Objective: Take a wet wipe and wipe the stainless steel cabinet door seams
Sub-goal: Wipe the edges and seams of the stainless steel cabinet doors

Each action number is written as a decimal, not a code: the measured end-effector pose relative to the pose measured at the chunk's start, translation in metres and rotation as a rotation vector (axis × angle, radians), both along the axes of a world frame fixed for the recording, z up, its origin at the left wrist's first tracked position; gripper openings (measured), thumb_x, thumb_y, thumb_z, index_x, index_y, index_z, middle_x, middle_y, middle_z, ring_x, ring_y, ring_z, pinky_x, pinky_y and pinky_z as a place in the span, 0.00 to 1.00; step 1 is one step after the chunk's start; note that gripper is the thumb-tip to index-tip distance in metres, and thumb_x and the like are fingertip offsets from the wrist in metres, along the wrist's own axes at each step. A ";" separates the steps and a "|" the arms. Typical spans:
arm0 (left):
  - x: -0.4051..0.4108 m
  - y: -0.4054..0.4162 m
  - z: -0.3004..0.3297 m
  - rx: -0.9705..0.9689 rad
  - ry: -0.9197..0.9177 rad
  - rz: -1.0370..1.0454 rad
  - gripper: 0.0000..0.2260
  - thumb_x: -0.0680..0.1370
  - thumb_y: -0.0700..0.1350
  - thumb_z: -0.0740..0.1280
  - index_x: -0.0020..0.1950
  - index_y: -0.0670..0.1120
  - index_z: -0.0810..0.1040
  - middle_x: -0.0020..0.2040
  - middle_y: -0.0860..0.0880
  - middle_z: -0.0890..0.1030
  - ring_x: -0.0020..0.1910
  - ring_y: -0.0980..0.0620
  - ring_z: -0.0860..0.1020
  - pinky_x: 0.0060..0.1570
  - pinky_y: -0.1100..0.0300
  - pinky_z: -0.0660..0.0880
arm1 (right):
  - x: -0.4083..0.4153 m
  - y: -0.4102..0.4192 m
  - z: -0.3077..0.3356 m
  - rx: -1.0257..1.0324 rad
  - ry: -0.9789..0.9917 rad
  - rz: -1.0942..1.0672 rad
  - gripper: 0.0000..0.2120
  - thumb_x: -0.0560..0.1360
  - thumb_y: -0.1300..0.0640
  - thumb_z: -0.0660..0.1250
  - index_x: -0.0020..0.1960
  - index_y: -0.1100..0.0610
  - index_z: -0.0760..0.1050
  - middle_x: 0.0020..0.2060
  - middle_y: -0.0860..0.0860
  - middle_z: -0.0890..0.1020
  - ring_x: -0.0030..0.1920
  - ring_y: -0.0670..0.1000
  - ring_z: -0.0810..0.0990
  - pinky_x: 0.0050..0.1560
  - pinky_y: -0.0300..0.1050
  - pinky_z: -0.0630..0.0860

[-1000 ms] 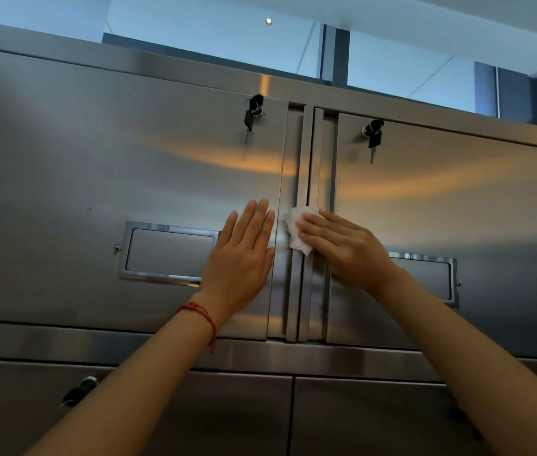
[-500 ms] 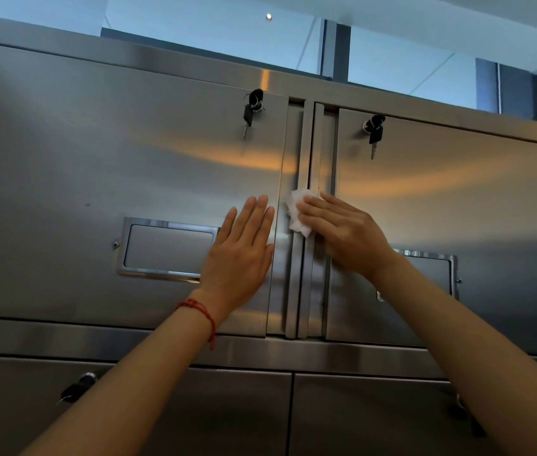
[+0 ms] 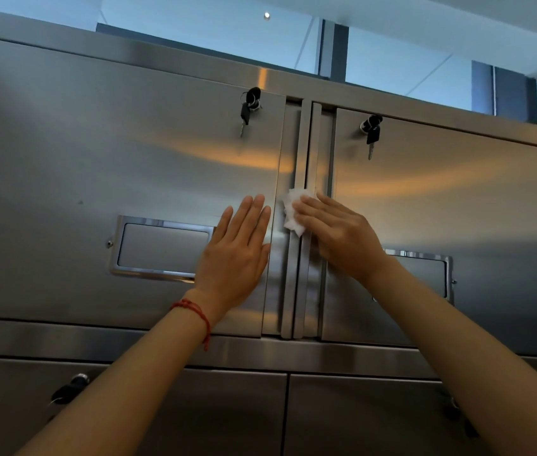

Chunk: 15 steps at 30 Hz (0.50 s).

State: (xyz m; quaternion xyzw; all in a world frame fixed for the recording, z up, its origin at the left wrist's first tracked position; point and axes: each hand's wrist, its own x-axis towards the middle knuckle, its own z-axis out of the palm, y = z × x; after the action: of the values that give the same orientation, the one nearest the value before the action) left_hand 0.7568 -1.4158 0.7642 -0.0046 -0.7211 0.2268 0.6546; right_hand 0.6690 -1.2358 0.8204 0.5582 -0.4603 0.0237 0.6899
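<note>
The right hand [image 3: 342,238] lies flat, fingers straight, pressing a crumpled white wet wipe [image 3: 295,210] against the vertical seam [image 3: 304,192] between the two upper brushed stainless steel cabinet doors. The left hand [image 3: 235,255] rests open and flat on the left steel door [image 3: 96,159], holding nothing, just beside the seam.

The wipe is only pinned under the fingertips, not gripped, so a quick stroke could probably leave it behind or let it bunch up and ride over the raised strips without reaching into the groove. Most of it sits left of the fingers, so pressure may fall on bare steel rather than cloth. The folded door edges along the seam look sharp enough to catch a fingertip if the hand runs fast.

Upward, the seam runs free to the top frame; a black key hanging in the right door's lock [image 3: 372,133] and another in the left door's lock [image 3: 249,108] flank it and could be knocked by a wide stroke. Downward, the groove ends at the horizontal steel rail [image 3: 293,350], with the left hand close alongside.
</note>
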 end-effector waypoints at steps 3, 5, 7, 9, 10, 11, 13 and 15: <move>-0.001 -0.001 0.000 -0.002 -0.001 -0.006 0.24 0.81 0.49 0.49 0.72 0.37 0.64 0.72 0.37 0.63 0.72 0.40 0.61 0.69 0.42 0.61 | -0.001 0.002 0.000 0.025 0.009 -0.007 0.17 0.66 0.67 0.77 0.53 0.67 0.80 0.53 0.63 0.81 0.55 0.60 0.80 0.57 0.60 0.76; -0.001 -0.001 0.000 0.000 0.002 -0.012 0.24 0.81 0.49 0.49 0.72 0.37 0.64 0.72 0.38 0.63 0.72 0.40 0.61 0.69 0.43 0.61 | 0.000 0.002 0.009 0.011 0.016 0.002 0.16 0.66 0.68 0.76 0.53 0.68 0.80 0.52 0.63 0.82 0.55 0.61 0.81 0.55 0.60 0.77; -0.002 -0.001 0.000 -0.003 0.003 -0.010 0.24 0.81 0.49 0.49 0.72 0.37 0.64 0.72 0.38 0.63 0.72 0.40 0.61 0.69 0.42 0.61 | 0.001 -0.001 0.017 -0.020 0.005 0.008 0.16 0.66 0.70 0.76 0.53 0.68 0.80 0.52 0.63 0.82 0.54 0.61 0.81 0.55 0.61 0.77; -0.002 -0.002 0.000 -0.008 0.006 -0.009 0.24 0.81 0.49 0.49 0.72 0.37 0.64 0.72 0.38 0.63 0.72 0.40 0.61 0.69 0.42 0.61 | 0.002 -0.004 0.016 -0.045 -0.014 0.004 0.17 0.65 0.70 0.76 0.53 0.68 0.80 0.52 0.63 0.81 0.55 0.61 0.80 0.56 0.61 0.76; -0.002 -0.002 0.000 -0.010 0.009 -0.010 0.24 0.80 0.49 0.49 0.71 0.37 0.64 0.72 0.38 0.64 0.72 0.40 0.62 0.69 0.42 0.61 | 0.002 -0.004 0.012 -0.048 -0.023 -0.001 0.17 0.65 0.70 0.76 0.53 0.68 0.80 0.53 0.63 0.81 0.55 0.61 0.80 0.56 0.60 0.76; -0.002 -0.002 0.000 -0.011 0.010 -0.011 0.24 0.80 0.49 0.49 0.71 0.37 0.64 0.72 0.38 0.64 0.71 0.40 0.62 0.69 0.42 0.61 | 0.001 -0.004 0.008 -0.044 -0.031 -0.004 0.17 0.65 0.69 0.76 0.53 0.67 0.80 0.53 0.63 0.81 0.55 0.61 0.80 0.56 0.60 0.76; -0.002 -0.002 0.000 -0.009 0.006 -0.012 0.24 0.80 0.49 0.49 0.71 0.37 0.64 0.72 0.37 0.64 0.72 0.40 0.62 0.69 0.42 0.60 | 0.000 -0.004 0.001 -0.031 -0.042 -0.003 0.17 0.65 0.68 0.77 0.53 0.67 0.80 0.53 0.63 0.81 0.55 0.61 0.80 0.57 0.60 0.76; -0.002 -0.002 0.000 -0.009 0.005 -0.010 0.24 0.80 0.49 0.49 0.71 0.37 0.64 0.72 0.38 0.64 0.72 0.40 0.61 0.69 0.42 0.61 | 0.001 -0.004 0.002 -0.027 -0.044 0.000 0.17 0.65 0.68 0.77 0.53 0.67 0.80 0.52 0.63 0.81 0.55 0.60 0.81 0.57 0.60 0.76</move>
State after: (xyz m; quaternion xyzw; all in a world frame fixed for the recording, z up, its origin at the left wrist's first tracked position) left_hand 0.7550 -1.4176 0.7643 -0.0106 -0.7185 0.2265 0.6575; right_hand 0.6704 -1.2397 0.8222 0.5482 -0.4749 0.0422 0.6872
